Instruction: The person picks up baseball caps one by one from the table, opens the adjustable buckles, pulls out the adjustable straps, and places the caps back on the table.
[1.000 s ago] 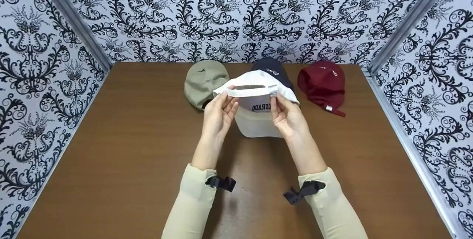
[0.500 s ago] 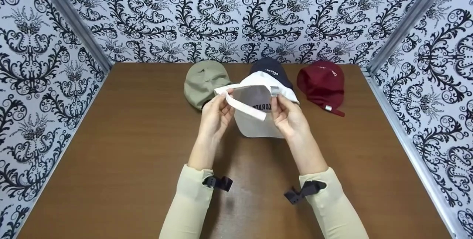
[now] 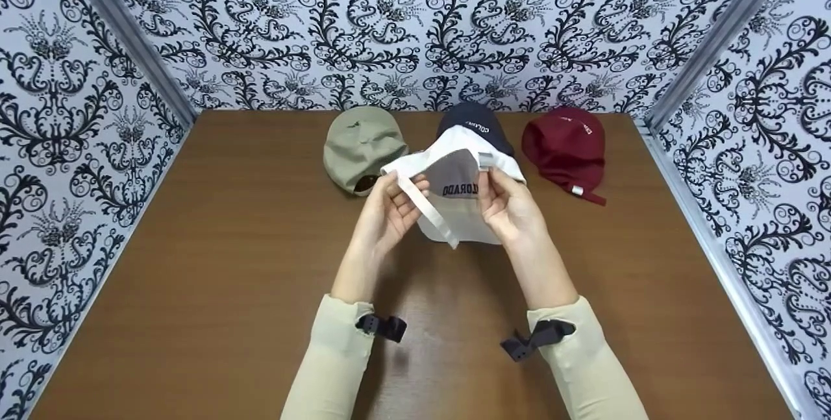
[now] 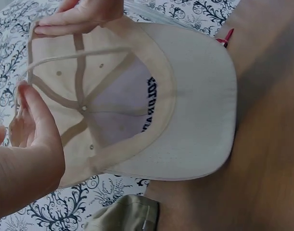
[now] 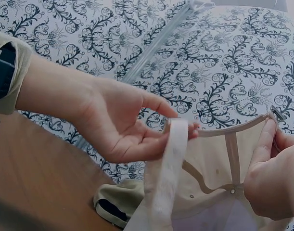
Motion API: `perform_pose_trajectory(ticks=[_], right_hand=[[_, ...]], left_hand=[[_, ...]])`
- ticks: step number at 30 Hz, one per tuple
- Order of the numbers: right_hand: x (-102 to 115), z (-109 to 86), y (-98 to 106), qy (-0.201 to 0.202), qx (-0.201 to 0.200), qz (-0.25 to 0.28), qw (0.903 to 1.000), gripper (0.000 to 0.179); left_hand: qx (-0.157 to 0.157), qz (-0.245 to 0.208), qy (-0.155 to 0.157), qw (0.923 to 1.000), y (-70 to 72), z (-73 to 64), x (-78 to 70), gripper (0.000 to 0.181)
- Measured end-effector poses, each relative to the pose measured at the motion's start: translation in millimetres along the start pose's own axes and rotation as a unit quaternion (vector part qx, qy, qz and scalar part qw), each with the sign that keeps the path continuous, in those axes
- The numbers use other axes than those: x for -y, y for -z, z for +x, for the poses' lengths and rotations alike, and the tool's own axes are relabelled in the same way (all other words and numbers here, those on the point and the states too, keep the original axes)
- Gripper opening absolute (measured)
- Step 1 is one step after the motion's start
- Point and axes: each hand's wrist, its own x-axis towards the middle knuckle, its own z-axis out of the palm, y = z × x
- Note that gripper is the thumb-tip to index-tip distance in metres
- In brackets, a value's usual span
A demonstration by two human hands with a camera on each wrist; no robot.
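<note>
A white baseball cap (image 3: 454,141) is held up with its inside facing me and its brim (image 3: 458,222) lowest. Dark lettering reads mirrored inside the crown. At the left end of the back opening, my left hand (image 3: 389,212) pinches the edge where the strap (image 3: 425,206) begins. That strap hangs loose, its free end over the brim. My right hand (image 3: 509,202) pinches the opposite edge just below a silver buckle (image 3: 485,160). The right wrist view shows the ribbed strap (image 5: 171,168) hanging beside the left fingers, and the buckle (image 5: 277,113) above the right fingertips.
Along the back of the brown table (image 3: 227,245) lie an olive cap (image 3: 363,144), a navy cap (image 3: 472,116) partly hidden behind the white one, and a red cap (image 3: 565,144) with its strap toward me. Patterned walls (image 3: 415,30) enclose the table.
The strap stretched straight across the opening to the buckle a second ago. Its free end has come away and swung down to the left; the left hand has dropped slightly, its fingers more spread.
</note>
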Motion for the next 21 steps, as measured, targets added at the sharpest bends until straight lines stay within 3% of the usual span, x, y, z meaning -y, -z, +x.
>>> perform_pose_trajectory(ticks=[6,13,17,21], right_hand=[[-2.0,-2.8,0.8,-0.004,0.015,-0.022,0.9996,0.007],[-3.2,-5.6,2.1,-0.012,0.043,-0.050,0.9977,0.014],[-2.2,-6.9,3.2,-0.026,0.052,-0.044,0.9973,0.012],[-1.3,-7.0,4.7,-0.036,0.058,-0.043,0.9967,0.012]], left_hand=[[-0.006,-0.017,0.020,0.9996,4.8,4.4,4.3,0.047],[-0.041,-0.027,0.006,0.9988,6.7,7.5,7.4,0.047],[-0.052,-0.060,-0.002,0.9969,7.4,9.0,6.6,0.037],[-0.042,-0.117,0.012,0.9922,9.1,10.1,4.2,0.029]])
